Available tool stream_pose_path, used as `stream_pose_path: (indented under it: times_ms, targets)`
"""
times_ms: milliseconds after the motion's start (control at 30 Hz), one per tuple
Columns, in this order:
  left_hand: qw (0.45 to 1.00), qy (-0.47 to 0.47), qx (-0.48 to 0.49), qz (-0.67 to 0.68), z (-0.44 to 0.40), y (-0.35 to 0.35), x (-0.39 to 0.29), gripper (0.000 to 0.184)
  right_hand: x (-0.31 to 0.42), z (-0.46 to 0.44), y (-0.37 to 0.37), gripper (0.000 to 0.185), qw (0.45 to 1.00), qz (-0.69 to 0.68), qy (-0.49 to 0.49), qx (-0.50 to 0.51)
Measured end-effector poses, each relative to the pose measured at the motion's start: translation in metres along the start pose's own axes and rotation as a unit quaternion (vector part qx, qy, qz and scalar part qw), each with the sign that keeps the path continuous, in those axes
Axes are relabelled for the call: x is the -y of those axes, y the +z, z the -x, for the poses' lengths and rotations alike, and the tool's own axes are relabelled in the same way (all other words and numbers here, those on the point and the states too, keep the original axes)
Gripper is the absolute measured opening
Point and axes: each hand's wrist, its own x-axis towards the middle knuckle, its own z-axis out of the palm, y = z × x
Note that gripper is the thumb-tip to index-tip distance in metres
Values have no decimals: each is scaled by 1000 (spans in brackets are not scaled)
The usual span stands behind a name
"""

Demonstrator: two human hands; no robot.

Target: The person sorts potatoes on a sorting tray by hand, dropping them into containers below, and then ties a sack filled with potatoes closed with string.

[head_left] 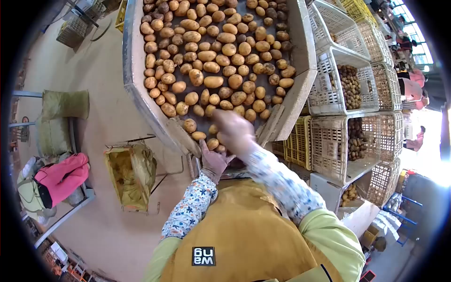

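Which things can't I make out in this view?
All in the head view:
Right hand: blurred, grip unclear.
Far end of the tray: cut off by the top edge.
Bottom of the nearest white crate: hidden by potatoes.
Distant people: too small to tell what they handle.

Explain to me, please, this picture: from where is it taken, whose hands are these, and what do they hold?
No robot here: a person works with two hands. The only picture comes from a camera on that person's head, looking forward and down, so their mustard-yellow apron shows below. Many rounded, yellow-brown potatoes lie on a wide tray with pale, raised sides, narrowing towards the person. The left hand is spread open by the nearest potatoes. The right hand reaches over the tray, but it is blurred, so I cannot tell if it holds one. On the right stand white plastic lattice crates, some containing potatoes.
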Motion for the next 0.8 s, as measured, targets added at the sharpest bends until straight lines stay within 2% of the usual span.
stream_pose_path:
  times_ms: [33, 67, 100, 133, 167, 200, 233, 267, 300, 333, 367, 400, 433, 467, 500, 533, 567, 600, 633, 667, 700, 733, 767, 800]
  targets:
    - [996, -15, -84, 24, 2, 5, -3, 71, -2, 24, -36, 32, 987, 67, 127, -73]
    - [994, -12, -102, 27, 2, 5, -6, 59, -50, 52, -49, 29, 955, 11, 77, -285]
    - [994, -13, -102, 33, -2, -4, -5, 59, -101, 81, -74, 29, 886, -155, 180, -398]
    - [995, -26, -94, 4, -10, -22, -3, 52, -132, 103, -108, 34, 872, -31, 118, -473]
    - [995, -38, -84, -25, -20, -41, -2, 45, -170, 137, -143, 42, 861, 192, 248, -401]
    - [994, -40, -67, -70, -26, -63, 1, 33, -211, 161, -147, 47, 817, 304, 322, -369]
    - [995, -33, -64, -66, -26, -62, 2, 33, -239, 167, -141, 51, 757, 409, 387, -331]
    - [990, -13, -59, -125, -28, -58, 2, 32, -194, 129, -141, 49, 821, 361, 254, -362]
    - [980, -1, -61, -189, -23, -58, 2, 30, -151, 90, -125, 44, 918, 178, 139, -327]
    - [984, 16, -110, -136, -13, -42, 2, 37, -116, 61, -104, 44, 957, 123, 72, -252]
    - [984, 31, -154, -84, -6, -18, 2, 43, -88, 36, -68, 47, 980, -87, 100, -151]
    - [990, 31, -118, -74, -3, -12, 1, 50, -74, 18, -19, 51, 968, 126, -22, -216]
    - [994, 32, -83, -61, -2, -10, -2, 58, -25, -13, -26, 57, 995, 24, 90, 32]
    - [990, 32, -106, -84, -4, -8, -1, 61, -16, -16, 23, 62, 971, 228, 7, 77]
    - [996, 19, -77, -46, -2, -5, -4, 58, 4, -8, 39, 65, 975, 200, 39, 87]
    - [934, 126, -10, -334, 2, -11, -5, 51, 5, 11, 48, 62, 983, 172, -40, 43]
    - [779, 221, 59, -584, 6, -17, -6, 44, -2, 19, 50, 62, 983, 172, -37, 44]
    - [781, 221, 59, -581, 2, -20, -7, 44, -13, 27, 46, 57, 993, 65, -49, 87]
    - [933, 110, -4, -342, -3, -23, -9, 41, -25, 35, 39, 53, 988, -43, -63, 132]
    - [995, -11, -66, -67, -7, -30, -9, 38, -32, 33, 13, 48, 994, -9, 26, 106]
    - [1000, -17, 13, -21, -11, -44, -8, 26, -42, 24, -15, 44, 990, 24, 112, 79]
    - [998, -15, 57, -22, -17, -55, -5, 26, -72, 22, -8, 42, 972, 207, 63, -92]
    - [995, -10, 96, -28, -18, -62, -3, 27, -82, 8, -18, 37, 920, 378, 85, -60]
    - [997, -5, 76, -5, -18, -57, -1, 24, -94, -11, -17, 33, 911, 393, 123, -15]
